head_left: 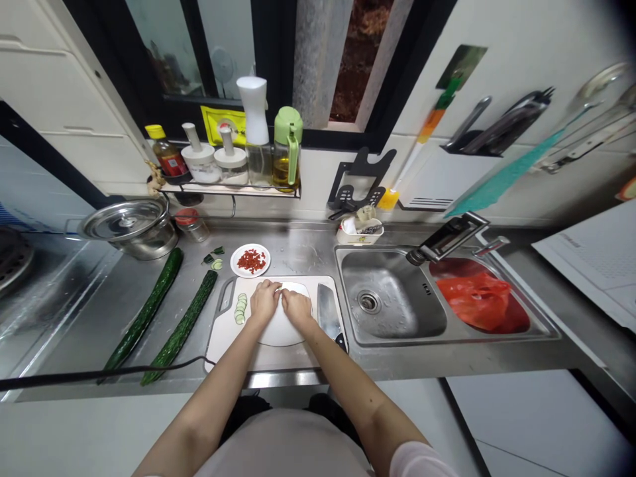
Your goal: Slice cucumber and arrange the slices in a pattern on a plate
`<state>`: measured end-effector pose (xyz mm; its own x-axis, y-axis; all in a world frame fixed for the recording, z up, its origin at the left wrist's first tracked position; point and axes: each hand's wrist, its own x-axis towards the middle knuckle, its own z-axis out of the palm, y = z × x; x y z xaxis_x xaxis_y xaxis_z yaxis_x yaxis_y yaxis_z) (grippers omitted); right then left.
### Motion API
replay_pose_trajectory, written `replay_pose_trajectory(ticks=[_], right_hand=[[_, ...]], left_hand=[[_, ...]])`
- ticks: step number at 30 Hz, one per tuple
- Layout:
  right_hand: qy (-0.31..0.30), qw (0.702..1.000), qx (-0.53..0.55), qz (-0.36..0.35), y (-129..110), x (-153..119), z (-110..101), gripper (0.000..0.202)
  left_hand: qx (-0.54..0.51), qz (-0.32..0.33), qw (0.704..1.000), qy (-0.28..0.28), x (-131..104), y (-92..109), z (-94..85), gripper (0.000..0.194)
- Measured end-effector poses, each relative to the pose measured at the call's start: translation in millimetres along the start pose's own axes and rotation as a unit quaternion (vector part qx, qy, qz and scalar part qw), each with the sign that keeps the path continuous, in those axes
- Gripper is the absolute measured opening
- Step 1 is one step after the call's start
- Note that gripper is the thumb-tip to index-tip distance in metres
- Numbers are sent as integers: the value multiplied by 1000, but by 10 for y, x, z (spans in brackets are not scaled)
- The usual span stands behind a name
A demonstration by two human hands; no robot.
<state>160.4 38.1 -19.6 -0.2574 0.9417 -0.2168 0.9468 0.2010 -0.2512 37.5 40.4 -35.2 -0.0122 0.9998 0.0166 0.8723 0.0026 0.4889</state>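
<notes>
Curled fingers of the left hand [265, 301] and right hand [297, 307] sit close together over the far part of the white plate [281, 329]; whether they pinch anything, I cannot tell. Left of the plate (nearer the left hand), cucumber slices [240, 309] run near-to-far; right of it, the knife [327, 311].
</notes>
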Motion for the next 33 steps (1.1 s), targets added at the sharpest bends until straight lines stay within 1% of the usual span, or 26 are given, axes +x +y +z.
replay_pose_trajectory(ticks=[21, 33], right_hand=[[-7, 1000, -27, 5, -20, 15, -2, 37], [-13, 999, -32, 3, -22, 21, -7, 37]], left_hand=[[12, -23, 1000, -1, 13, 22, -6, 27], [14, -22, 1000, 6, 23, 15, 15, 26]])
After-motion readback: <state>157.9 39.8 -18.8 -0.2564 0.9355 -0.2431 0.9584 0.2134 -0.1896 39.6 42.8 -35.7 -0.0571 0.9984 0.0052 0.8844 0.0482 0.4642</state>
